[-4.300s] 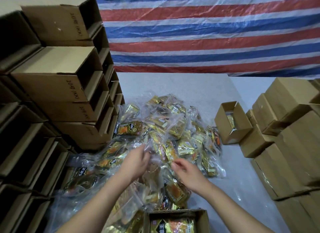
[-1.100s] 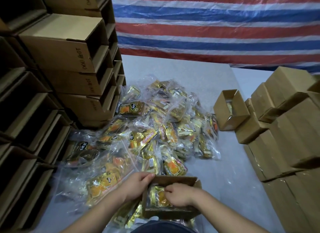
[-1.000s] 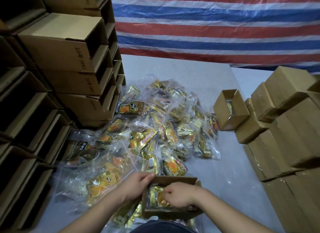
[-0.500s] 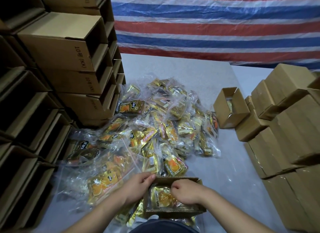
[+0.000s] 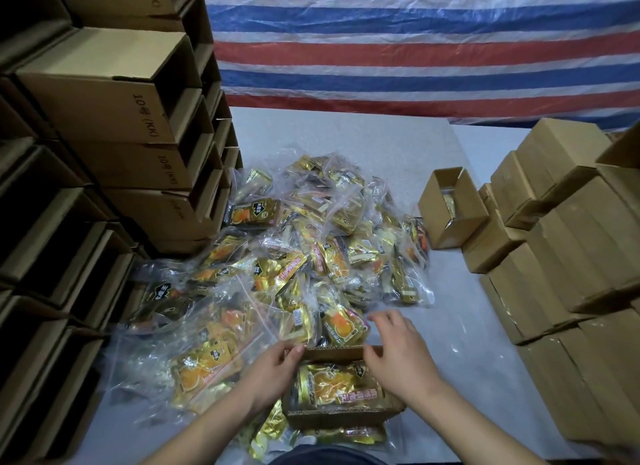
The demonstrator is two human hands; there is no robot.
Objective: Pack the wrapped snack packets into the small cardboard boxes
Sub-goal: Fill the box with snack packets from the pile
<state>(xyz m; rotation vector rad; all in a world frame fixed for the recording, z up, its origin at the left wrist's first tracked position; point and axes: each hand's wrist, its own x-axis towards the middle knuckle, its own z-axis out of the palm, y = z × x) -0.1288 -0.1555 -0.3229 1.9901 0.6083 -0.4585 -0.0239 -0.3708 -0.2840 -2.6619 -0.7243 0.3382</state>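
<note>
A small open cardboard box [image 5: 332, 418] sits at the table's near edge with a gold snack packet [image 5: 341, 385] lying flat inside it. My left hand [image 5: 273, 371] grips the box's left wall, thumb at its far rim. Over the far right corner hovers my right hand [image 5: 398, 354], fingers spread and relaxed, thumb touching the far flap and holding nothing. Just beyond the box spreads a big pile of gold packets in clear wrap [image 5: 311, 257], and more packets lie under and left of the box.
Stacks of open empty boxes [image 5: 114, 118] wall off the left side. Closed boxes [image 5: 571, 257] are stacked along the right. Another open box [image 5: 450, 212] with packets inside stands at mid right. A striped tarp [image 5: 415, 49] hangs behind the grey table [image 5: 457, 326].
My right hand has come up out of the box, where it pressed the packet, and now spreads over the far right corner. My left hand stays on the left wall.
</note>
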